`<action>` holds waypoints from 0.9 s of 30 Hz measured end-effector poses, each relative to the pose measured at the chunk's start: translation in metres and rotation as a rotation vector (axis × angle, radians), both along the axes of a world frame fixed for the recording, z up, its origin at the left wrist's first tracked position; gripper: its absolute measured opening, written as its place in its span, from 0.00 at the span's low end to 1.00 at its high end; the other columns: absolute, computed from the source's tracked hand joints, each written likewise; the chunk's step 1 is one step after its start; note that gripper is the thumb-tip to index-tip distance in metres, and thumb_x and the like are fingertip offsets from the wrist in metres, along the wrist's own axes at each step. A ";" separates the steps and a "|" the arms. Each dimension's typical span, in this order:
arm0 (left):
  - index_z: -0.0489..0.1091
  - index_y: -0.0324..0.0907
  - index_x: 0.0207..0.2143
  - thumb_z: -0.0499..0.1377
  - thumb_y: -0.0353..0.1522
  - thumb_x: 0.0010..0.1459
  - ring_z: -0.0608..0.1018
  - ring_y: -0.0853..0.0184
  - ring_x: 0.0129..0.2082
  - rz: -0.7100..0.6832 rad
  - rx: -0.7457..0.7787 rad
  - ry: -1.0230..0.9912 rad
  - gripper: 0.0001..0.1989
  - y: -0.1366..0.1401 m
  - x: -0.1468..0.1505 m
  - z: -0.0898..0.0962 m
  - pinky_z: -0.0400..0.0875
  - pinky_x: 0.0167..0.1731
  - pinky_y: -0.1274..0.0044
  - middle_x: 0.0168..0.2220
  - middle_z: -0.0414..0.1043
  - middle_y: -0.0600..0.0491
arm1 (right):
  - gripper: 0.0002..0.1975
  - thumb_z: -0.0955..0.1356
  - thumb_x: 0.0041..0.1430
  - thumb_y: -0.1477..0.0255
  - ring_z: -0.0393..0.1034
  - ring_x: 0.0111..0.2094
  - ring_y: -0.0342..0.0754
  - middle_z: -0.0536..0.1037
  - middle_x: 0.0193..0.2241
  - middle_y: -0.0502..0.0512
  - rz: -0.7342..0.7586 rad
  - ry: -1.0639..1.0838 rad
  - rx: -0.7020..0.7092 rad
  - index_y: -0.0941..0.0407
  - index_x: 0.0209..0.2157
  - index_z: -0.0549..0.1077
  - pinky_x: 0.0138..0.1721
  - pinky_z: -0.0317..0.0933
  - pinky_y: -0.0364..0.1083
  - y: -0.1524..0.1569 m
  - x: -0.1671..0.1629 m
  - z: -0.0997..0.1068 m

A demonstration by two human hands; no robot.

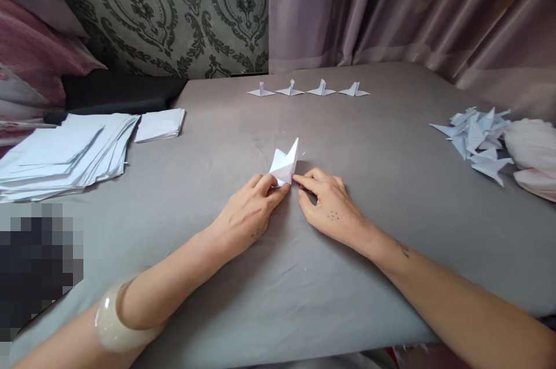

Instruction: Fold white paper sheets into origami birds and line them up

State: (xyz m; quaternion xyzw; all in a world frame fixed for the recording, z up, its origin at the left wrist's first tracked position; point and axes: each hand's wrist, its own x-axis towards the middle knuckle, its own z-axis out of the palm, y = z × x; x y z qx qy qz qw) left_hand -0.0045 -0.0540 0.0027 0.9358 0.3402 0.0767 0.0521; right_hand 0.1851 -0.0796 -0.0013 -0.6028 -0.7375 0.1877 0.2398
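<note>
A partly folded white origami paper (pixel 284 166) stands at the middle of the grey-covered table, one pointed flap rising at its right side. My left hand (pixel 249 207) grips its lower left edge between thumb and fingers. Beside the paper's lower right corner is my right hand (pixel 325 201), index fingertip touching the edge and thumb apart from it. The fingers of this hand are loosely bent, and nothing shows between them. The paper's underside is hidden behind the left fingers.
Several folded paper cranes (pixel 322 88) line the table's far side. A heap of folded paper pieces (pixel 478 131) lies at right beside a pale cloth bundle (pixel 532 149). Left are a stack of white sheets (pixel 65 149) and a smaller paper stack (pixel 160 125). Curtains hang behind.
</note>
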 end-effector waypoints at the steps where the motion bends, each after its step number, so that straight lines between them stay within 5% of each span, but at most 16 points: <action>1: 0.60 0.43 0.57 0.45 0.22 0.58 0.69 0.62 0.41 0.014 -0.004 0.026 0.25 -0.002 0.001 0.001 0.70 0.43 0.71 0.45 0.67 0.46 | 0.19 0.61 0.59 0.76 0.68 0.42 0.47 0.74 0.39 0.54 0.005 -0.004 0.008 0.52 0.50 0.73 0.51 0.53 0.50 0.000 0.000 0.000; 13: 0.65 0.39 0.49 0.46 0.23 0.60 0.73 0.57 0.44 0.070 0.071 0.185 0.17 -0.020 0.009 0.012 0.71 0.41 0.68 0.43 0.72 0.44 | 0.19 0.57 0.61 0.79 0.63 0.36 0.49 0.71 0.35 0.57 0.138 -0.297 0.185 0.56 0.48 0.72 0.41 0.54 0.48 -0.005 -0.002 0.004; 27: 0.54 0.34 0.59 0.45 0.23 0.62 0.71 0.62 0.38 0.083 0.160 0.117 0.23 -0.013 0.007 0.000 0.72 0.38 0.71 0.45 0.66 0.41 | 0.18 0.58 0.60 0.79 0.64 0.36 0.47 0.70 0.35 0.55 0.184 -0.263 0.161 0.55 0.47 0.73 0.40 0.56 0.47 0.000 0.005 0.005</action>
